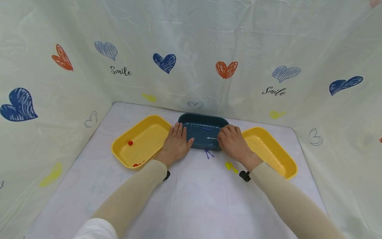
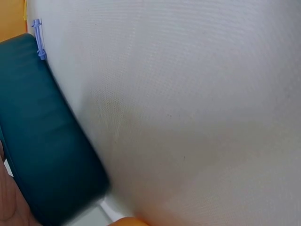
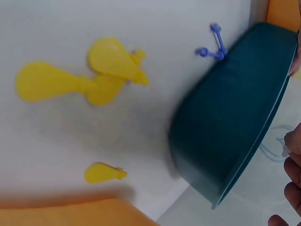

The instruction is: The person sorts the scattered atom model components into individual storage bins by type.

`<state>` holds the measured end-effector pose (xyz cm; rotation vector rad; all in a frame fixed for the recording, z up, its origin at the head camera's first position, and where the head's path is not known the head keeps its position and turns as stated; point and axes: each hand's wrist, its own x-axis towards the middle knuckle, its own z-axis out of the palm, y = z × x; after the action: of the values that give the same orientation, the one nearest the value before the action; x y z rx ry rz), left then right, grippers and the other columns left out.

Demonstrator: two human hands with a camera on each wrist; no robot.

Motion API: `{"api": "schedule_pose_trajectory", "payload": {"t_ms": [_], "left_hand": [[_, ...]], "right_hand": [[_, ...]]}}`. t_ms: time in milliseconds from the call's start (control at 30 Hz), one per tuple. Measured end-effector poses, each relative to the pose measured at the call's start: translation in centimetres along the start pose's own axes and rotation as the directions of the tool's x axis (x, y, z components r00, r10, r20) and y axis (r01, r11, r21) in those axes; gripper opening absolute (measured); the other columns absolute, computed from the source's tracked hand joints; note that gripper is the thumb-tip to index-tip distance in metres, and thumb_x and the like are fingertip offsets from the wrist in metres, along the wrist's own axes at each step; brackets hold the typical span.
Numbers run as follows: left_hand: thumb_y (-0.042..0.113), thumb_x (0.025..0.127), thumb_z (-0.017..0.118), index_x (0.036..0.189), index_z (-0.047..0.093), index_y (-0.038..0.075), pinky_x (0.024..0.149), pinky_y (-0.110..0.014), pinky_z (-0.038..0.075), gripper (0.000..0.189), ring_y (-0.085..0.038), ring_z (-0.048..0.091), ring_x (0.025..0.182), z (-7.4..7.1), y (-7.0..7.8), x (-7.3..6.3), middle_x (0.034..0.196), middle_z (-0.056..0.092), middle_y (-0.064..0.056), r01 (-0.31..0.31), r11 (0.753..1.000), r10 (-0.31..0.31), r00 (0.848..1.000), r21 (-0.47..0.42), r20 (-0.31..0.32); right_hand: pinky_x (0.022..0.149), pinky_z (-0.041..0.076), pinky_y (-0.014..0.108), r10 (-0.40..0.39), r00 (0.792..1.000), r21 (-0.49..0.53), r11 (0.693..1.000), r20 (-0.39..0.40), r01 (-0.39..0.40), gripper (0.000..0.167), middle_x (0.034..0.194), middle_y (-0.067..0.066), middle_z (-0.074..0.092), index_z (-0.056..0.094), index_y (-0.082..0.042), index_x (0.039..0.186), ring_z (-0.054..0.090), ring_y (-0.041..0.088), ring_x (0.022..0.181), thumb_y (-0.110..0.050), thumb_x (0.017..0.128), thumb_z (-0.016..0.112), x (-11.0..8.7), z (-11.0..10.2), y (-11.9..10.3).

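Observation:
A dark teal tray [image 1: 203, 146] stands near the back of the table, between two yellow trays. My left hand [image 1: 176, 144] lies palm down over its left end, fingers straight and thumb out to the right. At the tray's right end, my right hand [image 1: 232, 141] pinches a thin white stick [image 1: 212, 138] whose free end points left over the tray floor. A white tip [image 3: 286, 151] shows at the fingertips in the right wrist view. Inside the tray lie a blue-purple stick [image 1: 206, 129] and a small pale piece [image 1: 211, 144].
The left yellow tray [image 1: 119, 135] holds several red balls [image 1: 130, 143]. On the right is another yellow tray [image 1: 290, 166], partly behind the right forearm. In front of the teal tray lie joined purple sticks [image 1: 208, 154] and yellow paddle-shaped pieces [image 3: 40, 81].

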<state>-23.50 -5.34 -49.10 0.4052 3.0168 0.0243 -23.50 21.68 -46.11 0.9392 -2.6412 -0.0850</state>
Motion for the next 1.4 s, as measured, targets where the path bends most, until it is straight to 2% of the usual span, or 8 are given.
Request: {"api": "schedule_pose_trajectory", "payload": {"t_ms": [200,600,933,1400], "left_hand": [[0.056,0.113,0.022,0.167,0.021,0.000,0.134,-0.049,0.004,0.078,-0.036,0.004,0.165,-0.1,0.0,-0.1,0.176,0.011,-0.021,-0.005,1.000,0.005,1.000,-0.018,0.005],[0.057,0.113,0.021,0.167,0.020,0.000,0.134,-0.049,0.002,0.079,-0.036,0.003,0.165,-0.1,-0.1,-0.2,0.176,0.008,-0.021,-0.008,1.000,0.008,1.000,-0.026,0.021],[0.058,0.113,0.020,0.167,0.021,0.000,0.134,-0.049,0.002,0.080,-0.036,0.003,0.165,-0.1,-0.1,-0.1,0.176,0.009,-0.021,-0.002,1.000,0.003,1.000,-0.021,0.024],[0.058,0.113,0.021,0.166,0.023,0.000,0.134,-0.049,0.003,0.079,-0.036,0.004,0.165,0.0,-0.1,-0.1,0.176,0.011,-0.021,-0.002,0.999,0.003,1.000,-0.040,0.016]], "right_hand": [[0.099,0.046,0.048,0.020,1.000,0.005,1.000,0.003,-0.020,0.014,0.116,0.012,0.068,0.069,-0.005,0.106,0.054,0.033,0.115,-0.018,0.102,0.071,1.8,0.3,0.6],[0.101,0.045,0.047,0.063,0.989,-0.021,0.998,0.130,-0.061,0.016,0.120,0.010,0.067,0.068,-0.007,0.111,0.050,0.032,0.115,-0.021,0.106,0.064,3.5,2.1,-0.1],[0.100,0.046,0.048,0.045,0.989,-0.036,0.999,0.143,-0.040,0.020,0.121,0.010,0.067,0.068,-0.005,0.114,0.051,0.033,0.115,-0.022,0.107,0.062,4.3,2.6,-0.7],[0.097,0.045,0.047,0.098,0.980,-0.040,0.995,0.176,-0.092,0.023,0.121,0.010,0.068,0.069,-0.006,0.118,0.052,0.032,0.118,-0.025,0.108,0.060,6.1,3.9,-0.9]]}}
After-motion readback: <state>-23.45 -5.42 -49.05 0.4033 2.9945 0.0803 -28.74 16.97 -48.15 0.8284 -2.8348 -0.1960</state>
